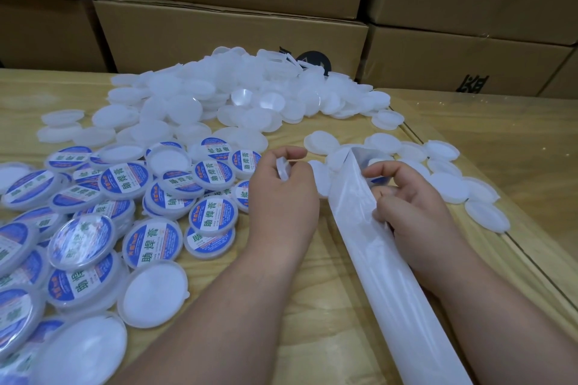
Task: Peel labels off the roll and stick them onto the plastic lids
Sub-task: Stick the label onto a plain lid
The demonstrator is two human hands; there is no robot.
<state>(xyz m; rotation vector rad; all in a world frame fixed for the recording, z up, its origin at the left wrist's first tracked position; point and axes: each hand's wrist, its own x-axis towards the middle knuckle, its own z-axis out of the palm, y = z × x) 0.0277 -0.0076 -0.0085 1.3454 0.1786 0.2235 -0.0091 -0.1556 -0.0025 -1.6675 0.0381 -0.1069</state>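
Wooden table (312, 306) backed by stacked cardboard boxes (231, 37).

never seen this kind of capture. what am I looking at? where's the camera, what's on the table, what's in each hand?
No robot here: a person works bare-handed, and the single camera sits on their head, looking forward and down. The left hand pinches one blank white lid. The right hand grips the white label backing strip, fingers at a blue label near its fold. On the wooden table: a pile of blank lids at the back, labelled lids at the left. Cardboard boxes are stacked behind.
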